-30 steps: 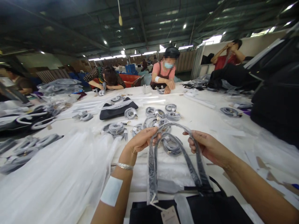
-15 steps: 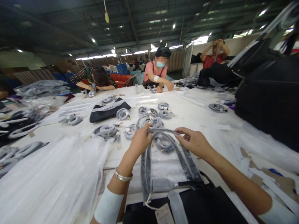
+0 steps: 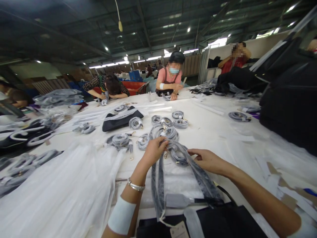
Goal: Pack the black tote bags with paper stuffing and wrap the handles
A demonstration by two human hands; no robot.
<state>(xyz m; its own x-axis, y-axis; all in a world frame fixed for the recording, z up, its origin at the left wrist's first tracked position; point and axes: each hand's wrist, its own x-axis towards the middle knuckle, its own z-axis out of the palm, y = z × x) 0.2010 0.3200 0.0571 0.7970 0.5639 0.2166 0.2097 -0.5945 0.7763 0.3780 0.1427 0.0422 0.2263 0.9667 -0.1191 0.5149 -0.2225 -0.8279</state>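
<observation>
A black bag [image 3: 220, 219] lies before me at the bottom, with two long handles [image 3: 158, 185] wrapped in clear plastic sleeves. My left hand [image 3: 155, 150] pinches the top of the handles' arch, fingers closed. My right hand [image 3: 210, 161] is at the right side of the arch, fingers apart, fingertips at the sleeve's edge. A paper tag [image 3: 179, 230] hangs from the bag by a white cord. Grey wrapping [image 3: 178, 200] covers a short black strap at the bag's top. Just behind the handles lies a coiled strap [image 3: 178, 156] with gold-coloured hardware, partly hidden by them.
Several wrapped strap coils [image 3: 120, 140] lie across the white table [image 3: 210, 129]. White sheets [image 3: 71, 188] spread at left; a flat black piece [image 3: 121, 119] lies beyond. Large black bags [image 3: 292, 105] rise at right, above paper scraps [image 3: 284, 191]. Co-workers [image 3: 170, 77] work across the table.
The handles' arch has tipped to the right, and my left hand has moved right with it. My right hand has loosened from the handle and sits slightly lower. The view has shifted slightly left.
</observation>
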